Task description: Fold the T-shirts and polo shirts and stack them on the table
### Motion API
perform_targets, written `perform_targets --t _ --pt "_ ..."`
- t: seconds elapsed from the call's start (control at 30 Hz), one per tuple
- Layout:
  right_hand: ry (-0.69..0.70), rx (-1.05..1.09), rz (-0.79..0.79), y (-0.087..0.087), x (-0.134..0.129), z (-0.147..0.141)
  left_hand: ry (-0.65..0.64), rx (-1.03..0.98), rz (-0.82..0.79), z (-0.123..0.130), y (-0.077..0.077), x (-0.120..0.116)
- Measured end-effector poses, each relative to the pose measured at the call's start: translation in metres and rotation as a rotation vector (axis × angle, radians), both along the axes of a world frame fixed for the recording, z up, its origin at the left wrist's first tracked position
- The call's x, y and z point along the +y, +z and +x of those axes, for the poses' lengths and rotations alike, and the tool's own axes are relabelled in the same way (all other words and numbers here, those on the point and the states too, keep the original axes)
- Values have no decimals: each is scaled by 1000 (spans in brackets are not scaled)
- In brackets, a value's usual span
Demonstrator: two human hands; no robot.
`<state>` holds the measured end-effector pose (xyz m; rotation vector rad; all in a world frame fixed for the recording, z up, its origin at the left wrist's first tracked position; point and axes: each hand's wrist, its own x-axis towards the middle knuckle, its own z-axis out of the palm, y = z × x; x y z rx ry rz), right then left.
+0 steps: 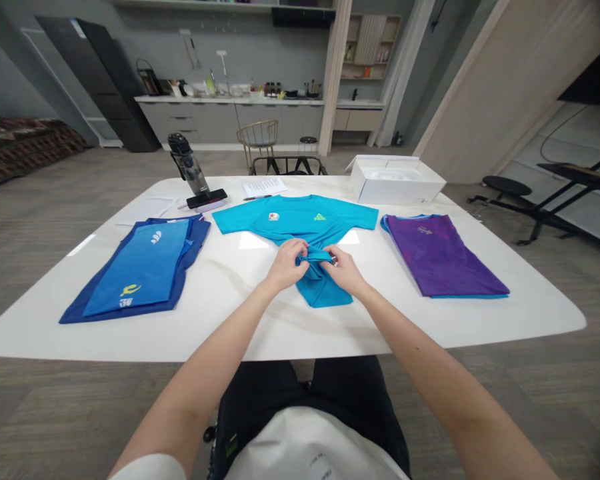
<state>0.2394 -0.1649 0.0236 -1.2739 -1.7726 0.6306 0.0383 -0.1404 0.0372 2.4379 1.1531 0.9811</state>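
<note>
The left hand and right hand sit close together at the middle of the frame, fingers pinching a narrow fold of a turquoise short-sleeved T-shirt; neither hand is spread wide. The shirt lies flat on a white table, sleeves out, its lower part gathered between the hands; its chest bears a small red-and-white crest and a green emblem, neither legible. To the left lies a folded blue shirt with a white mark and a yellow emblem above small characters I cannot read; to the right lies a folded purple shirt with a small grey mark, also unreadable. Toward the far edge, left of centre, a black-capped water bottle stands behind a black phone; a printed sheet with a pen lies beside them, its text too small to read; an open white box sits at upper right of the table, with no readable label.
</note>
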Motion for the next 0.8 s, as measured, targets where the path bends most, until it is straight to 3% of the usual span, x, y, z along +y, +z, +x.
perform_targets --t 0.1,0.17,0.23,0.4,0.57,0.67,0.8 --pt "188 28 -28 13 -19 -21 -69 -27 -19 -32 9 -30" --pt "302 7 -48 9 -27 -27 -108 -8 -69 -52 8 -46" --pt "327 -61 -44 -2 -30 -27 -113 -8 -139 -64 2 -57" --pt "241 -300 -13 -36 -35 -20 -69 130 -123 -53 -24 -65" --pt "48 -534 27 -47 -43 -8 -71 476 -27 -36 -37 -68" --pt "5 -622 11 -49 -53 9 7 551 -28 -48 -36 -73" --pt "-22 -725 25 -46 -74 38 139 665 -45 -83 -30 -84"
